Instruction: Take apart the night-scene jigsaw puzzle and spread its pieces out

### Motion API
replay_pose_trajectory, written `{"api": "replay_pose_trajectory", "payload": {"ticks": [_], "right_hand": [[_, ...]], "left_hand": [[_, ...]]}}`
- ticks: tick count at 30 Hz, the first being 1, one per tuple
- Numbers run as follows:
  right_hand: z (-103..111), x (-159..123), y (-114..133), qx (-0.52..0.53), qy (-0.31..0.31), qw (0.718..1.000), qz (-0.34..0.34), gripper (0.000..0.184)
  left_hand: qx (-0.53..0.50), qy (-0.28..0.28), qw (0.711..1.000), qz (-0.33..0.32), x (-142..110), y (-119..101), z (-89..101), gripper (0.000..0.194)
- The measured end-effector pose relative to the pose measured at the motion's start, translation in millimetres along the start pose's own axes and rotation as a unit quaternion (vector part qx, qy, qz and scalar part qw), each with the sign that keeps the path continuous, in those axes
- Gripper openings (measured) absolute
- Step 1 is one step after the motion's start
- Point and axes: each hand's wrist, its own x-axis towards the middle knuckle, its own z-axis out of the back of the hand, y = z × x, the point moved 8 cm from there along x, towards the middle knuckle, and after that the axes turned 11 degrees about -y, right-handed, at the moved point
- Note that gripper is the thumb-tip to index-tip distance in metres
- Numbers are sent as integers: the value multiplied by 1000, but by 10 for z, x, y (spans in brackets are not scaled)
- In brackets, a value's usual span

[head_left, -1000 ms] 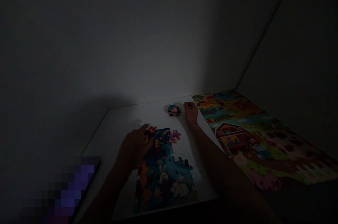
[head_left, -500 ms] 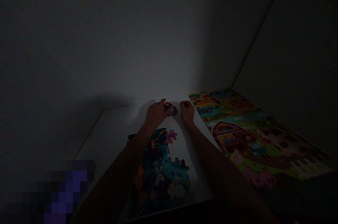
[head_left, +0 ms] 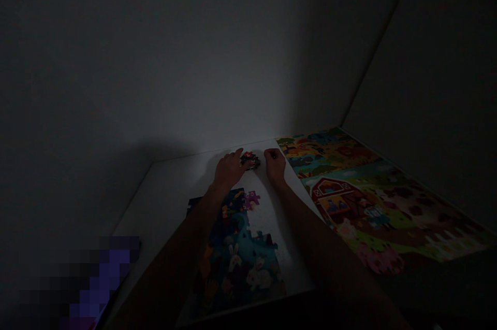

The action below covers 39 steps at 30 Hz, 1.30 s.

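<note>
The scene is very dark. My left hand [head_left: 229,169] reaches to the far side of a white table [head_left: 171,185], its fingertips on a small pile of loose jigsaw pieces [head_left: 250,159]. Whether the fingers grip a piece is hidden by the dark. My right hand [head_left: 275,165] rests curled just right of the pile, fingers closed on something small and dark that I cannot make out. Under my forearms lies a partly assembled blue puzzle with white rabbits [head_left: 240,252]. A purple piece [head_left: 251,199] juts from its upper right edge.
A large finished farm puzzle with a red barn [head_left: 349,200] covers the right side. Plain walls meet in a corner close behind the table. A blurred purple object [head_left: 97,278] lies at the table's near left corner.
My left hand left the top edge of the blue puzzle and moved away from me to the pile of loose pieces. My right hand stayed beside the pile.
</note>
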Motion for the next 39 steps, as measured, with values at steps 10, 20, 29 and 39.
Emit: {"api": "replay_pose_trajectory", "payload": {"ticks": [10, 20, 29, 39], "right_hand": [[-272, -370, 21, -94, 345, 931, 66, 24], [-34, -889, 219, -348, 597, 709, 140, 69], [-92, -884, 203, -238, 629, 738, 62, 36], [-191, -714, 194, -88, 554, 827, -43, 35]], "left_hand": [[-45, -22, 998, 50, -940, 1070, 192, 28], [-38, -28, 997, 58, -998, 1037, 152, 25], [-42, -8, 996, 73, -969, 1060, 124, 23], [-54, 1, 996, 71, -921, 1094, 94, 30]]}}
